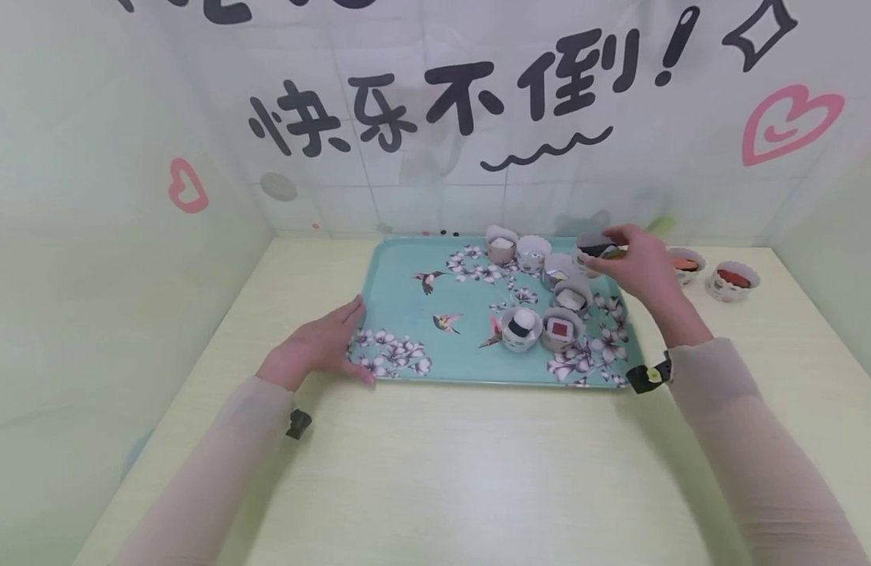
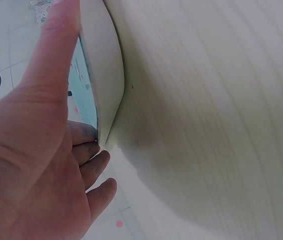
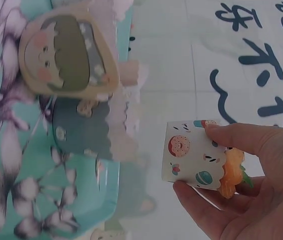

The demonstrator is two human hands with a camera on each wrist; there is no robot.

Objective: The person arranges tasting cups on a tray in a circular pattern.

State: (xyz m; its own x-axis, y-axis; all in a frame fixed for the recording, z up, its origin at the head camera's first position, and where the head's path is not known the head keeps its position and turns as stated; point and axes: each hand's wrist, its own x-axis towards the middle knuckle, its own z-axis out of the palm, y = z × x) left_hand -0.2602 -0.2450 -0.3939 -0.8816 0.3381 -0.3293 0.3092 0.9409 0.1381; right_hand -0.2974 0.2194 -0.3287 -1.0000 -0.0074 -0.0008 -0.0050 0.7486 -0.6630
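My right hand (image 1: 641, 263) pinches a paper baking cup (image 3: 194, 157) between thumb and fingers, above the back right part of a teal flowered tray (image 1: 407, 314). The cup has a doughnut print and is tilted on its side in the right wrist view; an orange piece (image 3: 234, 170) with a bit of green shows at its mouth. Several similar cups stand on the tray's right half, one with a white ball with a black band (image 1: 523, 322), another with a white-and-red square piece (image 1: 560, 328). My left hand (image 1: 322, 342) touches the tray's front left corner, thumb along the near rim.
Right of the tray, two more paper cups stand on the pale wooden table (image 1: 435, 472), one with orange filling (image 1: 685, 264), one with red (image 1: 734, 277). A wall (image 1: 435, 189) with large dark lettering rises behind the tray. Side walls flank the table.
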